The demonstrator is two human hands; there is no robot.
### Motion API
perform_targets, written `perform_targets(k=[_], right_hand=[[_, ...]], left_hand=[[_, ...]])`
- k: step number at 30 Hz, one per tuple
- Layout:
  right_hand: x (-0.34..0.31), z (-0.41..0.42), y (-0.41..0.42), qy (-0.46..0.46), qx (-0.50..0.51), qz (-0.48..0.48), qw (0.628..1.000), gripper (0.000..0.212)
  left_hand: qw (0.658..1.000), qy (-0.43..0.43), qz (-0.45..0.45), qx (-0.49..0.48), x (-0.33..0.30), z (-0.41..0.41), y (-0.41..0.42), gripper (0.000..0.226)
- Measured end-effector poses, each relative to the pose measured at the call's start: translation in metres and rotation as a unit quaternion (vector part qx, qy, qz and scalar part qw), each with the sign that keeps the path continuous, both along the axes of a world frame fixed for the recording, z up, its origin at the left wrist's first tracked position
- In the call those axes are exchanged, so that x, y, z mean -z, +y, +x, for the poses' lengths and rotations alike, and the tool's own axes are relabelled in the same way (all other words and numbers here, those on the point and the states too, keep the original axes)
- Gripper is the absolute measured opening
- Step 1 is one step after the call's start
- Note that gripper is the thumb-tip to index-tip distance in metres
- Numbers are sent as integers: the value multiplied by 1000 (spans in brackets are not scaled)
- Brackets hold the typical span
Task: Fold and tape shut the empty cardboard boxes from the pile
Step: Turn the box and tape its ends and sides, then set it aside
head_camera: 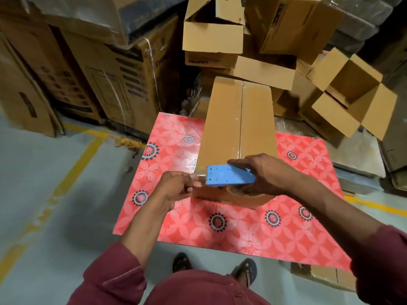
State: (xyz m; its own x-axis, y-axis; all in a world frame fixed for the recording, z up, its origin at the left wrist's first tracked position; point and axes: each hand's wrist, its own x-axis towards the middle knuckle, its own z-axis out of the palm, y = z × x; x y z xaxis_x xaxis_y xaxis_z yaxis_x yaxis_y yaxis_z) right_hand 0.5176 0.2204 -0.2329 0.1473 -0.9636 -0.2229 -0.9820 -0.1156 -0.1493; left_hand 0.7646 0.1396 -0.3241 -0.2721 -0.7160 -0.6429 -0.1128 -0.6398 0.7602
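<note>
One closed cardboard box (237,137) lies on a table (242,230) covered in a red floral-patterned sheet. Its long axis runs away from the person, near end at the hands, far end overhanging the table's far edge toward the pile. The top face is plain brown. The two top flaps meet in a straight centre seam running the length of the box, and a glossy strip of clear tape lies along that seam. A dark printed line shows on the near end face, too blurred to read.

The right hand (266,172) is wrapped around a blue tape dispenser (231,175) at the near end of the box. The dispenser lies crosswise to the box's long axis, nose toward the left hand. A roll of clear tape (244,191) sits beneath it, against the near end face.

The left hand (178,186) is closed in a narrow pinch, thumb against fingertips, on the free end of tape just off the dispenser's nose, at the box's near left corner.

Behind the table stands a pile of open boxes (264,51); at least four empty ones show, flaps up, among them one open box (350,95) tilted at right. Large printed cartons (123,82) stand at left. A yellow floor line (72,168) crosses the grey floor. Two sandalled feet (246,271) show beneath the table edge.
</note>
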Motion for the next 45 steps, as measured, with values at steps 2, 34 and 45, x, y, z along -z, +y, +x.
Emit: perform_targets(k=[2,34,45], right_hand=[[-2,-9,2,11,6,4,1000,80],[7,-5,-29,60,20,62,996,76],[4,8,-38,101,15,79,992,74]], left_hand=[[1000,-6,12,-25,11,12,-8,14],[998,13,23,-51,83,-6,-10,30],[998,-28,55,-32,68,-11,-24,22]])
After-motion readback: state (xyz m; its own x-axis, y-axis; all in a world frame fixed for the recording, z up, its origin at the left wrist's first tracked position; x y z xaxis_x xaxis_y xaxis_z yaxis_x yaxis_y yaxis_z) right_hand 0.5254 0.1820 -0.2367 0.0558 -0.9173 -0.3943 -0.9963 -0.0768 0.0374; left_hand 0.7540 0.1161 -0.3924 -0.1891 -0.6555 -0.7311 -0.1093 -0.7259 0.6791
